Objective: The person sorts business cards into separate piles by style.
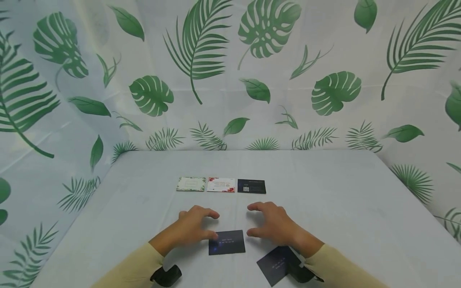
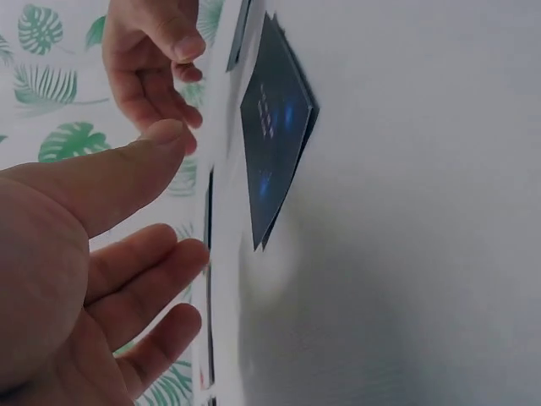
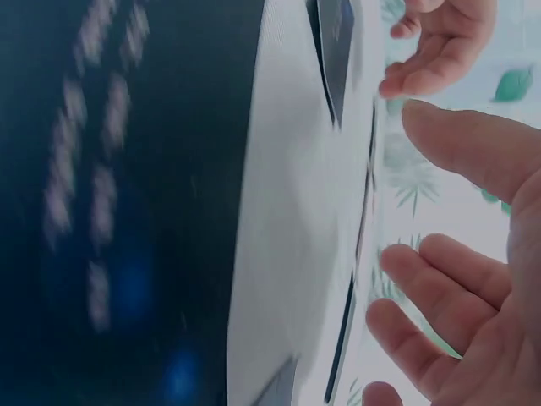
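A dark blue card (image 1: 227,242) lies on the white tablecloth (image 1: 342,208) between my two hands. My left hand (image 1: 215,225) hovers at its left edge, fingers loosely curled, holding nothing. My right hand (image 1: 250,220) hovers at the card's right side, also empty. The left wrist view shows the left hand (image 2: 182,194) spread next to the dark card (image 2: 275,144), which looks like a thin stack. A second dark card (image 1: 275,264) lies tilted under my right wrist and fills the right wrist view as a blur (image 3: 118,211), beside the right hand (image 3: 404,186).
Three cards lie in a row farther back: a green-bordered one (image 1: 191,184), a white one with red flowers (image 1: 221,185) and a dark one (image 1: 251,186). Leaf-print cloth walls enclose the table on the back and both sides.
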A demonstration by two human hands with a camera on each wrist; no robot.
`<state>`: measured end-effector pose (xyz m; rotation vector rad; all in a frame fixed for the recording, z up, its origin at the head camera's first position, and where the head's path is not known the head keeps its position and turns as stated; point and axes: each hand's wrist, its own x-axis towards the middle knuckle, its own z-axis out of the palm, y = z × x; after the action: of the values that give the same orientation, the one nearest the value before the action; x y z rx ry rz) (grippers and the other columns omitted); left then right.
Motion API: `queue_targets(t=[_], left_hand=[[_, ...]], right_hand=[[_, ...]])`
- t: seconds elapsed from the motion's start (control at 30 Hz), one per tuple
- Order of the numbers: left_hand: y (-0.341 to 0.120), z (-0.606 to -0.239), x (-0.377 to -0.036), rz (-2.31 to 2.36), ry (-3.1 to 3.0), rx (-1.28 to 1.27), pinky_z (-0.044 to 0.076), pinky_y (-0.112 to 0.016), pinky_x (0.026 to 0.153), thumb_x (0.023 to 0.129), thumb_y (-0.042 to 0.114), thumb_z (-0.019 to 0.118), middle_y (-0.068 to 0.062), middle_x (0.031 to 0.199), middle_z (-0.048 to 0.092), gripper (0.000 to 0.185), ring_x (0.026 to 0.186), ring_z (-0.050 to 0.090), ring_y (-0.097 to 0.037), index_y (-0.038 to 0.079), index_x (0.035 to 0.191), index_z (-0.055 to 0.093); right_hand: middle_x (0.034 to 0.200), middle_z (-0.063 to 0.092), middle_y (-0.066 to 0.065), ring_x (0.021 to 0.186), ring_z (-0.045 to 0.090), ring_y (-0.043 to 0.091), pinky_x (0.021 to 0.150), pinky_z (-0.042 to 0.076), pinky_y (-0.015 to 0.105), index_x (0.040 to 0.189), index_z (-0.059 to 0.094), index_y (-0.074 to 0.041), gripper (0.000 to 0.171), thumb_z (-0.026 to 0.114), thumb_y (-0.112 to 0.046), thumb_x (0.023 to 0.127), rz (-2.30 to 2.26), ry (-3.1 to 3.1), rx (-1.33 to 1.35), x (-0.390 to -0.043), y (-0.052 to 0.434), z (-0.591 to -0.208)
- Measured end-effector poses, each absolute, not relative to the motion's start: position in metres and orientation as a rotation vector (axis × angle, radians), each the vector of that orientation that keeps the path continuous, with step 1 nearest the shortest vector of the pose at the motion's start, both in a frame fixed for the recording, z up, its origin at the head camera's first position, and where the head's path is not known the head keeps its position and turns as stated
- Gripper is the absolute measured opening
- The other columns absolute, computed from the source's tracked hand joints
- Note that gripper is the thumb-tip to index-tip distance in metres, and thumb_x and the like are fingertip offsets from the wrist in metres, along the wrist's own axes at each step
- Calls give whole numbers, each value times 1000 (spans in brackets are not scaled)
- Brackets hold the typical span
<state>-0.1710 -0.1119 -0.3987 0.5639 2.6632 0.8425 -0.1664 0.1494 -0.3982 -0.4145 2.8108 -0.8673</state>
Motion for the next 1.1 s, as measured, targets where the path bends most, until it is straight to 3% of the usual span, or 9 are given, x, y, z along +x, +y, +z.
queue_targets(t=[0.23,0.47,0.9,1.1], left_hand=[[-118,-402,-155,859,2621,591,32,-56,88,72,30,90,4,116,64,52,119,50,-27,14,117,70],[-116,-407,-146,810,2653,609,30,-52,87,68,29,93,4,116,63,59,117,49,-24,14,119,67],[-113,-408,-142,771,2701,619,30,-51,86,76,22,86,2,116,61,49,119,48,-24,13,119,64],[-109,-410,-152,854,2694,623,29,-54,97,81,23,82,0,125,59,50,125,46,-24,13,126,62]], right_hand=[[126,61,9,118,52,33,99,34,61,130,63,-12,67,89,-33,72,-821,2671,-585,-153,146,-398],[122,65,3,117,52,26,94,34,54,127,65,-12,60,88,-32,75,-650,2708,-766,-146,137,-401],[119,67,3,114,54,26,93,36,54,123,66,-14,49,85,-29,80,-575,2783,-814,-144,132,-403],[118,66,3,116,53,27,97,34,57,122,67,-14,48,85,-24,79,-629,2822,-666,-151,137,-400]])
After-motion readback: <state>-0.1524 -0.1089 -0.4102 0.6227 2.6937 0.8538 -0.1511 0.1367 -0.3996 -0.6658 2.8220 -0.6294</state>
